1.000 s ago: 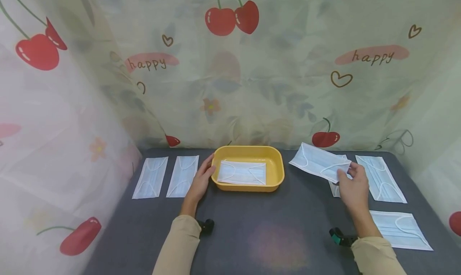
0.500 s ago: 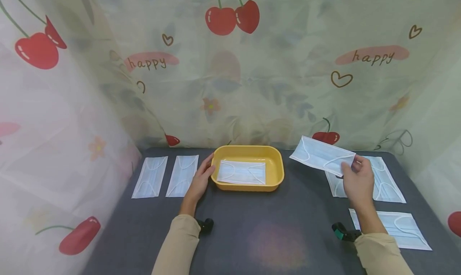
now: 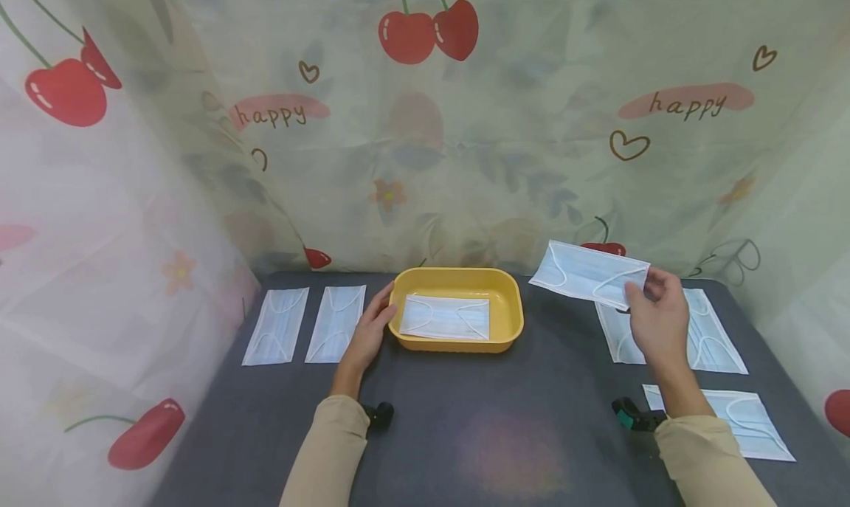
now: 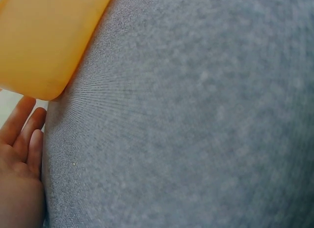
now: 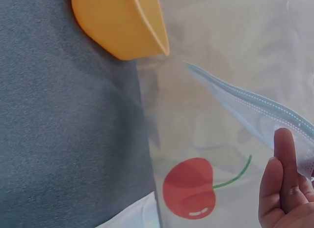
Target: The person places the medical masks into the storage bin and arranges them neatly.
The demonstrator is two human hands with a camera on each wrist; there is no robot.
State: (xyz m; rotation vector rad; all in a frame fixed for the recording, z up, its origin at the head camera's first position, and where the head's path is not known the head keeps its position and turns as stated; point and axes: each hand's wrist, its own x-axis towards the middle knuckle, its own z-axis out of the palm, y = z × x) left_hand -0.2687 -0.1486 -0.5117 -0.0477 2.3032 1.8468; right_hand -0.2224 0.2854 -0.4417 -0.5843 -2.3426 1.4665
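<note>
My right hand pinches a pale blue face mask by its right end, between thumb and fingers. The mask hangs in the air above the table's right rear, tilted slightly, with white ear loops showing. In the right wrist view the same mask appears edge-on. My left hand rests against the left side of a yellow plastic tray. In the left wrist view that hand has fairly straight fingers at the tray's corner. One face mask lies flat inside the tray.
Two masks lie left of the tray on the dark grey table. Further masks lie on the right, one partly behind my right hand, and another mask sits nearer me. A cherry-print curtain hangs behind.
The held mask has risen. My right hand first moved right and up, then slightly left, uncovering more of a mask below it. The left hand and tray have stayed put.
</note>
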